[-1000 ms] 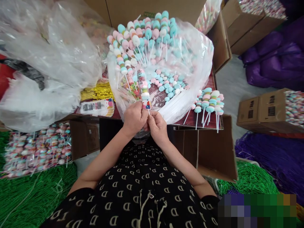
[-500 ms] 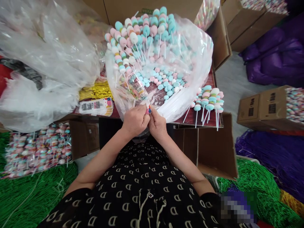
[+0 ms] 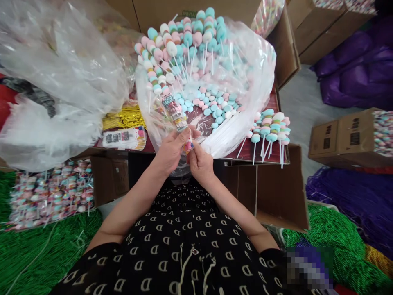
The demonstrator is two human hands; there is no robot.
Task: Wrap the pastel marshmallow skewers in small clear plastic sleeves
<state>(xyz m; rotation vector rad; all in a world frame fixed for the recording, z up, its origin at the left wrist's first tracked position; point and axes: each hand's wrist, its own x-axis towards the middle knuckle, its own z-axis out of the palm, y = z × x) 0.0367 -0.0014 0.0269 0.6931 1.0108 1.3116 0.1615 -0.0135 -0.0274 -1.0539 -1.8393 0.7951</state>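
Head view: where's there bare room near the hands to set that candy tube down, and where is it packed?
For the candy tube: the open cardboard flap below the table, right of the right hand, looks bare, bordered by green bead strands. So does the grey floor beside the purple bags. Crowded: the plastic bag of marshmallow skewers and the gold ties beside it.

Carton labels [image 3: 355, 138], printed cards [image 3: 124, 138], both unreadable

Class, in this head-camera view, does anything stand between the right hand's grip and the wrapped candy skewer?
Nothing visible does: the right hand touches the lower end of the clear-wrapped candy skewer directly, just beyond the left hand holding it.
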